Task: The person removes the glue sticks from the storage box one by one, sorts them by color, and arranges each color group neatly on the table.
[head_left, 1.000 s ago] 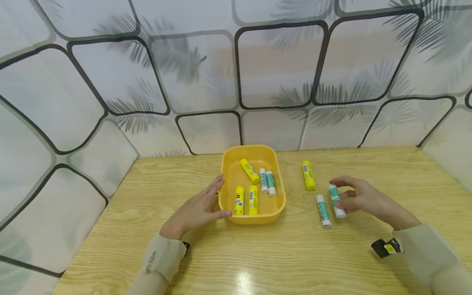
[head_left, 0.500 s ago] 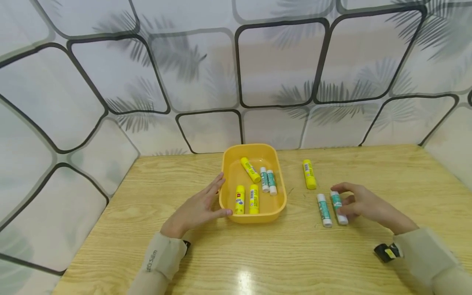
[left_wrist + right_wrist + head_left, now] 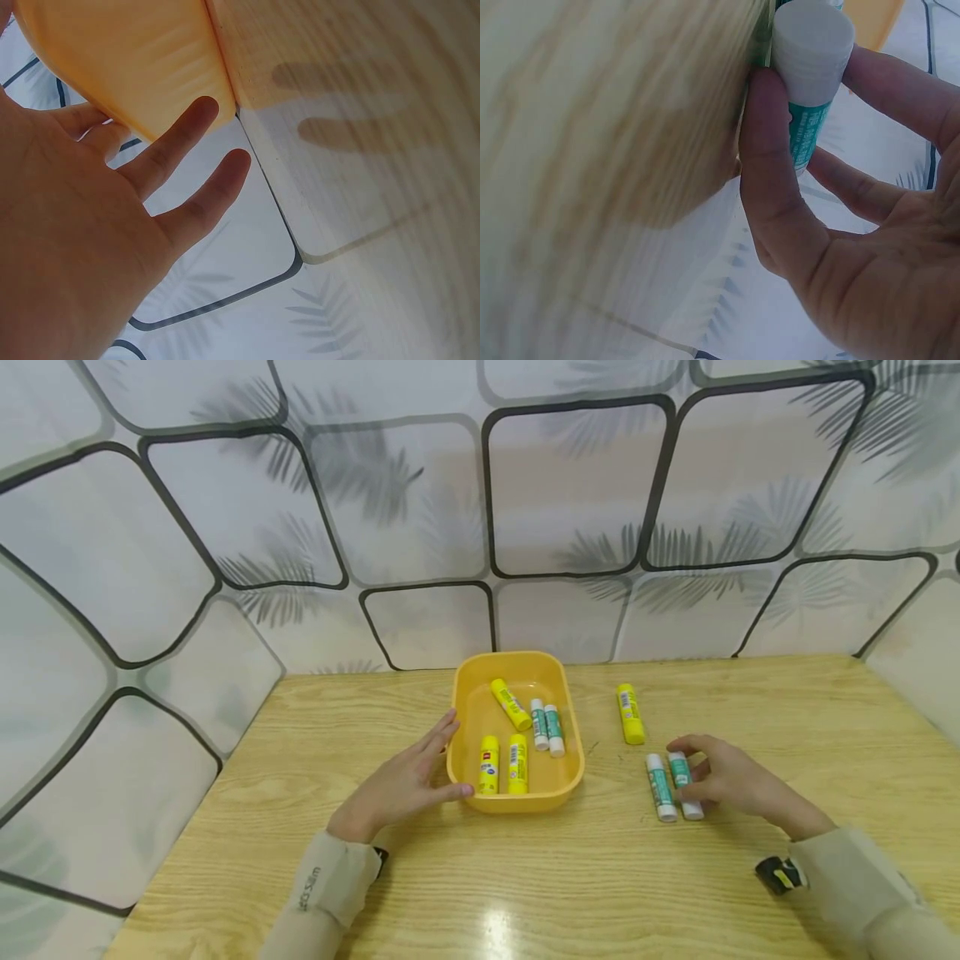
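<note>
My right hand (image 3: 723, 781) pinches a white glue stick with a green label (image 3: 680, 770) between thumb and fingers, close over the table. In the right wrist view its white end (image 3: 814, 45) points toward the camera. A matching glue stick (image 3: 661, 789) lies just left of it, nearly parallel. My left hand (image 3: 397, 789) rests against the left side of a yellow tray (image 3: 517, 805), thumb at the front rim and fingers extended along the wall. Inside the tray lie yellow glue sticks (image 3: 489, 767) and two green-and-white ones (image 3: 554, 731).
A yellow glue stick (image 3: 630, 714) lies on the wooden table (image 3: 570, 877), between the tray and my right hand but farther back. A patterned wall covering (image 3: 555, 618) rises behind the table's back edge.
My right hand has brought the green-and-white glue stick toward me, then left, so it now lines up beside its match. The left hand stays at the tray.
</note>
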A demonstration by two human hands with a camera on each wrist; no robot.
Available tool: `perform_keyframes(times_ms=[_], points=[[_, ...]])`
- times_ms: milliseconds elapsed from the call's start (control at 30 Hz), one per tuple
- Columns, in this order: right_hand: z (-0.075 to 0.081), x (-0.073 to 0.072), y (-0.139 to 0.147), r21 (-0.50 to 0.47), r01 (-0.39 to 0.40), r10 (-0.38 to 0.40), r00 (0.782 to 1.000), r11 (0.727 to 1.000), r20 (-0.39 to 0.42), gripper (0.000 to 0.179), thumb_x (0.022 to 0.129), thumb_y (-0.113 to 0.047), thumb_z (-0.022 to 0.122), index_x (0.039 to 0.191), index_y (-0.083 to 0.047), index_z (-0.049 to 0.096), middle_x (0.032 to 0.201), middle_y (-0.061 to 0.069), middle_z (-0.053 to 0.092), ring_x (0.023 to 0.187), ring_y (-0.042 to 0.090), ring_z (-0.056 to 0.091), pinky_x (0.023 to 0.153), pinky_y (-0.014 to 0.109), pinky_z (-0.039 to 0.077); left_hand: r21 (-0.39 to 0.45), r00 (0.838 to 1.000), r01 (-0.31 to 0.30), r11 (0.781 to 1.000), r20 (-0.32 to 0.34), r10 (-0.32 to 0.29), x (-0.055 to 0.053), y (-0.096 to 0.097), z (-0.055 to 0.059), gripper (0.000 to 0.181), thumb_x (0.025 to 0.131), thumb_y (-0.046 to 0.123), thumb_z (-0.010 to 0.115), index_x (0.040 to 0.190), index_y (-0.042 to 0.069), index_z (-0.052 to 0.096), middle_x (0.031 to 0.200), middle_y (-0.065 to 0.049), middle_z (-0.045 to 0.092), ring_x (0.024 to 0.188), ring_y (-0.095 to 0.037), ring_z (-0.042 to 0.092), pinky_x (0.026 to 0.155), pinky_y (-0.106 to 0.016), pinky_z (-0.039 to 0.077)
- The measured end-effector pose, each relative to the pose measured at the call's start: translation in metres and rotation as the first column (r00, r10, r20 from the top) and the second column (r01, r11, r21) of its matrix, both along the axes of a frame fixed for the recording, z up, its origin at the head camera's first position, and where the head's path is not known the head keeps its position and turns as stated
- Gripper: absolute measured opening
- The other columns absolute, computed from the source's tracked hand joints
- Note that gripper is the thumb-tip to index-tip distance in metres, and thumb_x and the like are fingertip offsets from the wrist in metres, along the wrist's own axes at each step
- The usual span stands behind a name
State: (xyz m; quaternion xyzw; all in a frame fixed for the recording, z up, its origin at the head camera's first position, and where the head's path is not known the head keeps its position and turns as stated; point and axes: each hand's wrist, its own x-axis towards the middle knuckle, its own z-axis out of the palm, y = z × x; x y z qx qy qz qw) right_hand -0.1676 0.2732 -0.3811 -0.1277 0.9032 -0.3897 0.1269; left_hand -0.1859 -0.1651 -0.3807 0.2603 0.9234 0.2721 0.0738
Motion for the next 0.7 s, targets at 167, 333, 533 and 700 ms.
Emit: perform_keyframes(times_ms=[167,333,533,700], points=[[0.0000,-0.0004,-0.0002,0.024,-0.009,0.009,1.000,1.000,-0.003,0.063,0.086,-0.002,0.078,0.134,0.019,0.043,0.119,0.031,0.056,0.092,0.028,0.062,0.062,0.031,0.056,-0.001,1.000,0.002,1.000,0.002,-0.002,-0.0006,-0.0001,-0.0002,0.096,0.095,0.055,0.064,0.163,0.008,0.016,0.170,-0.003,0.005,0.150,-0.034,0.024,0.114,-0.061,0.029],[0.0000,-0.0004,-0.0001,0.025,-0.023,0.024,1.000,0.999,-0.007,0.061,0.087,-0.001,0.077,0.134,0.020,0.043,0.121,0.032,0.054,0.093,0.029,0.062,0.062,0.032,0.056,-0.004,1.000,0.004,1.000,0.001,-0.004,-0.0006,-0.0003,-0.0001,0.097,0.094,0.056,0.064,0.163,0.008,0.016,0.170,-0.003,0.005,0.150,-0.034,0.024,0.114,-0.060,0.029],[0.0000,-0.0001,-0.0005,0.014,-0.030,0.030,1.000,0.999,-0.002,0.057,0.088,0.002,0.074,0.133,0.020,0.044,0.122,0.032,0.054,0.093,0.028,0.061,0.061,0.031,0.055,-0.008,1.000,0.000,1.000,0.005,0.000,-0.0006,-0.0002,0.0000,0.096,0.095,0.055,0.064,0.163,0.008,0.016,0.170,-0.003,0.005,0.150,-0.034,0.023,0.114,-0.061,0.029],[0.0001,-0.0004,-0.0003,0.012,-0.034,0.034,0.999,0.999,0.004,0.055,0.089,0.002,0.072,0.133,0.020,0.044,0.122,0.032,0.055,0.093,0.028,0.061,0.061,0.031,0.055,-0.017,1.000,-0.003,1.000,0.010,0.003,-0.0012,0.0000,-0.0002,0.097,0.094,0.057,0.064,0.164,0.010,0.015,0.170,-0.002,0.004,0.151,-0.032,0.022,0.115,-0.060,0.028]])
